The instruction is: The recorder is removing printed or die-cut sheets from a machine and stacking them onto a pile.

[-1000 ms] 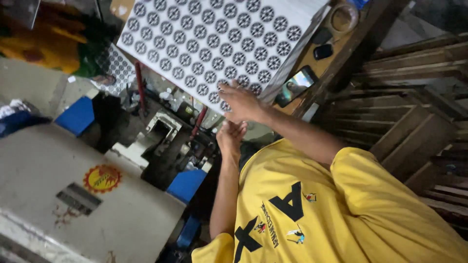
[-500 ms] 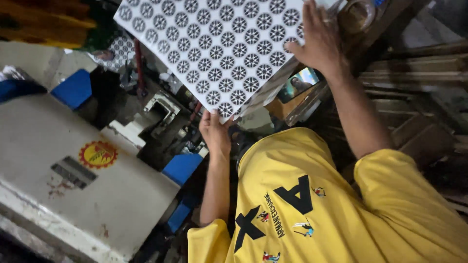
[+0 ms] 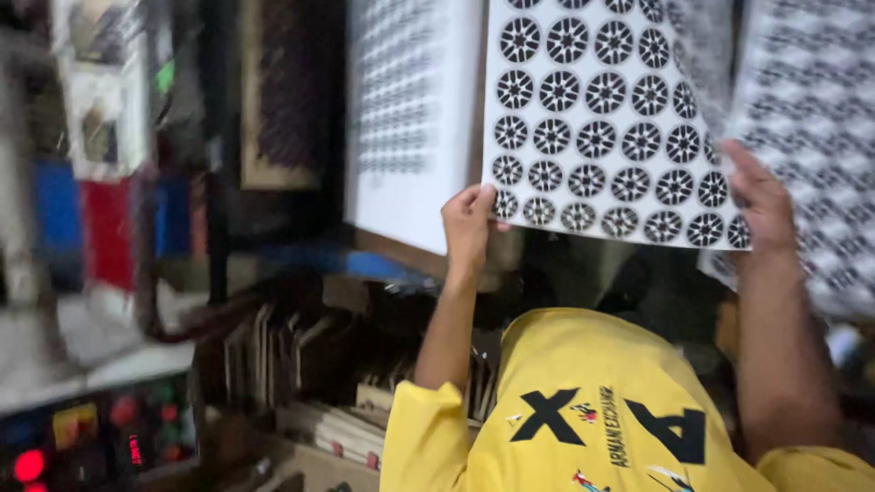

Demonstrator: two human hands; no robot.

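The left hand (image 3: 469, 223) has moved up from below and now grips the lower corner of the patterned sheet (image 3: 606, 118). The sheet, before tilted, now hangs straight, and the right hand (image 3: 756, 200) holds its other edge

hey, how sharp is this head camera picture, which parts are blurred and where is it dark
Head view: the patterned white sheet and both hands, left hand and right hand, are fairly sharp; the left side with the red lights is smeared by motion blur; the stacked boards below sit in dim shadow.
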